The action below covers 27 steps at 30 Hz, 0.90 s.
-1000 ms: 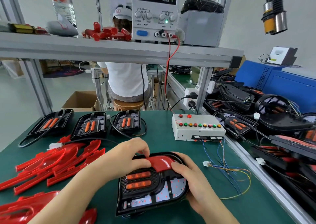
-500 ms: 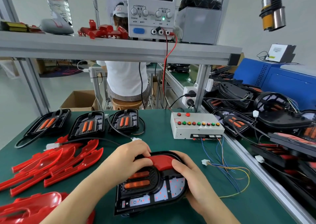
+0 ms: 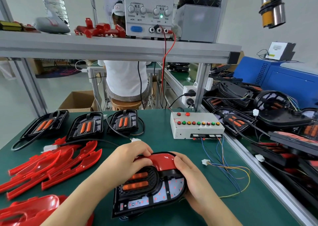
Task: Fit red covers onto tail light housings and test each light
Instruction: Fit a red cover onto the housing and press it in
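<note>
One black D-shaped plastic tail light housing [image 3: 149, 189] lies face up on the green tabletop [image 3: 232, 208], near the front edge at the centre, between both hands. Its long axis runs roughly left to right, along its two orange bars, with the squared end to the left and the rounded end to the right. One glossy red curved cover [image 3: 163, 159] arches over its far right corner.

The left hand [image 3: 127, 162] has its grip pinching the cover's left end, fingers curled on top and thumb against the near edge. The right hand [image 3: 192, 181] has its grip wrapped round the housing's rounded end, thumb pressed on the cover's right end.

Three more black housings [image 3: 86, 126] stand in a row at the back left, each with its two orange bars pointing away from the viewer. A pile of loose red covers [image 3: 51, 163] lies at the left, overlapping too much to count. One white test box [image 3: 196, 131] sits at the back right, with two red buttons above a row of nine coloured ones.
</note>
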### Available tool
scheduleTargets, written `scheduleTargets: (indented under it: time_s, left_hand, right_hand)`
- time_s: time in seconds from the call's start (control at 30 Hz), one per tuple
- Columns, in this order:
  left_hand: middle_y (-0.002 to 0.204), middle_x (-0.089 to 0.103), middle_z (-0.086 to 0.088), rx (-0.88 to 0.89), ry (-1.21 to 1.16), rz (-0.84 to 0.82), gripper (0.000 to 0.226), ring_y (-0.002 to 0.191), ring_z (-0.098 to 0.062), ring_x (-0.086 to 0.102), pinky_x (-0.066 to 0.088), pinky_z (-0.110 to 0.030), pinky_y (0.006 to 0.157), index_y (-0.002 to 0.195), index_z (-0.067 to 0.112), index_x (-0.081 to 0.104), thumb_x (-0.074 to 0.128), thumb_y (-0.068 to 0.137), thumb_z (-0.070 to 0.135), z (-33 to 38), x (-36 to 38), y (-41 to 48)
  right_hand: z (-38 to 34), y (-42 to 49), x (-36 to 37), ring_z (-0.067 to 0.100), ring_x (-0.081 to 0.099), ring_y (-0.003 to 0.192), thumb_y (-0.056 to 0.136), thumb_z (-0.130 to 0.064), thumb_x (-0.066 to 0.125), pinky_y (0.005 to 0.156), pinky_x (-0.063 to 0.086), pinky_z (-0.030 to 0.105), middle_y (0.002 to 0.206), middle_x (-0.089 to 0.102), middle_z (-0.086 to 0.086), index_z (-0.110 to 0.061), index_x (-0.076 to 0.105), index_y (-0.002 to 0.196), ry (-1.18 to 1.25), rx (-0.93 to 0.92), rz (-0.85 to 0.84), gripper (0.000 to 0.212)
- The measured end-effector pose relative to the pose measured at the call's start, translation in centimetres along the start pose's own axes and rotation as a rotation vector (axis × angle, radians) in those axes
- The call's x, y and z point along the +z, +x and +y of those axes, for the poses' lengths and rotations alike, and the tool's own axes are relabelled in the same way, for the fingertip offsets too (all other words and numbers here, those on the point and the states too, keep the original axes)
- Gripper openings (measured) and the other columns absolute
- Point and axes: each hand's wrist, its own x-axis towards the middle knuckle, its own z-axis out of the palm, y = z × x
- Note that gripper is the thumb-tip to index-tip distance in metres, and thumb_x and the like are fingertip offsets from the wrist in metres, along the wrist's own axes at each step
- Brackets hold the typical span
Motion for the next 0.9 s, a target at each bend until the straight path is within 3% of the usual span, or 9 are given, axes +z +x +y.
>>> scheduleTargets:
  time_s: [0.2, 0.37, 0.5, 0.57, 0.6, 0.67, 0.73, 0.8, 0.9]
  left_hand:
    - [0.106, 0.061, 0.028, -0.059, -0.029, -0.018, 0.009, 0.104, 0.013, 0.052, 0.038, -0.007, 0.09, 0.079, 0.021, 0.067, 0.074, 0.082, 0.024, -0.8, 0.3, -0.1]
    - [0.114, 0.059, 0.027, -0.081, -0.064, -0.061, 0.01, 0.108, 0.01, 0.053, 0.04, -0.017, 0.097, 0.082, 0.024, 0.062, 0.072, 0.084, 0.026, -1.2, 0.8, 0.0]
    - [0.117, 0.056, 0.023, -0.225, -0.038, -0.275, 0.021, 0.11, 0.003, 0.053, 0.039, -0.015, 0.095, 0.111, 0.038, 0.051, 0.057, 0.092, 0.042, -1.0, 0.4, 0.9]
    - [0.121, 0.054, 0.021, -0.302, -0.035, -0.369, 0.039, 0.117, -0.002, 0.05, 0.032, -0.01, 0.098, 0.127, 0.032, 0.052, 0.036, 0.098, 0.052, -0.8, 0.1, 1.8]
    - [0.122, 0.056, 0.016, -0.343, 0.006, -0.404, 0.048, 0.117, -0.006, 0.05, 0.033, -0.015, 0.1, 0.128, 0.028, 0.054, 0.027, 0.099, 0.055, -0.6, 0.0, 2.3]
    - [0.118, 0.06, 0.0, -0.36, 0.204, -0.469, 0.051, 0.111, -0.017, 0.054, 0.038, -0.028, 0.099, 0.124, 0.024, 0.056, 0.019, 0.102, 0.051, -0.3, 0.1, 3.0]
    - [0.106, 0.062, -0.009, -0.328, 0.315, -0.477, 0.043, 0.102, -0.025, 0.057, 0.041, -0.035, 0.094, 0.106, 0.023, 0.056, 0.019, 0.104, 0.046, -0.2, 0.6, 3.2]
    - [0.087, 0.057, -0.008, -0.31, 0.3, -0.444, 0.036, 0.094, -0.028, 0.057, 0.043, -0.039, 0.09, 0.09, 0.021, 0.045, 0.021, 0.104, 0.045, -0.5, 1.1, 3.1]
    - [0.069, 0.043, 0.003, -0.286, 0.264, -0.39, 0.029, 0.087, -0.03, 0.055, 0.044, -0.04, 0.084, 0.086, 0.023, 0.036, 0.024, 0.104, 0.043, -1.6, 1.9, 3.0]
  right_hand:
    - [0.0, 0.1, 0.0, 0.024, 0.07, 0.094, 0.08, -0.037, 0.064, 0.074, 0.057, 0.03, 0.109, 0.072, 0.011, -0.021, 0.072, 0.105, 0.009, -0.004, 0.02, 0.031]
    - [0.0, 0.1, 0.1, 0.022, 0.07, 0.089, 0.081, -0.033, 0.064, 0.069, 0.056, 0.028, 0.105, 0.073, 0.011, -0.023, 0.073, 0.102, -0.006, -0.019, 0.047, 0.025]
    - [0.2, 0.2, 0.2, 0.021, 0.07, 0.09, 0.086, -0.026, 0.062, 0.071, 0.056, 0.028, 0.106, 0.073, 0.011, -0.022, 0.073, 0.101, -0.021, -0.019, 0.067, 0.018]
    - [0.1, 0.1, 0.2, 0.021, 0.07, 0.093, 0.079, -0.033, 0.065, 0.074, 0.056, 0.029, 0.107, 0.073, 0.009, -0.023, 0.072, 0.102, -0.028, -0.027, 0.062, 0.025]
    - [0.1, 0.1, 0.2, 0.022, 0.07, 0.094, 0.076, -0.035, 0.066, 0.076, 0.056, 0.03, 0.108, 0.073, 0.008, -0.024, 0.072, 0.102, -0.027, -0.03, 0.056, 0.028]
    - [0.1, 0.2, 0.1, 0.023, 0.07, 0.097, 0.074, -0.037, 0.067, 0.08, 0.056, 0.032, 0.109, 0.073, 0.008, -0.025, 0.072, 0.102, -0.025, -0.044, 0.046, 0.031]
    - [0.1, 0.2, -0.2, 0.024, 0.07, 0.098, 0.076, -0.036, 0.066, 0.08, 0.057, 0.032, 0.11, 0.073, 0.008, -0.024, 0.073, 0.102, -0.017, -0.051, 0.041, 0.03]
    - [0.2, 0.3, -0.3, 0.026, 0.07, 0.097, 0.077, -0.035, 0.065, 0.081, 0.057, 0.034, 0.109, 0.073, 0.009, -0.023, 0.073, 0.102, -0.013, -0.049, 0.041, 0.029]
    - [0.3, 0.4, -0.3, 0.026, 0.07, 0.095, 0.076, -0.033, 0.065, 0.081, 0.058, 0.035, 0.107, 0.073, 0.011, -0.02, 0.073, 0.103, -0.012, -0.058, 0.051, 0.031]
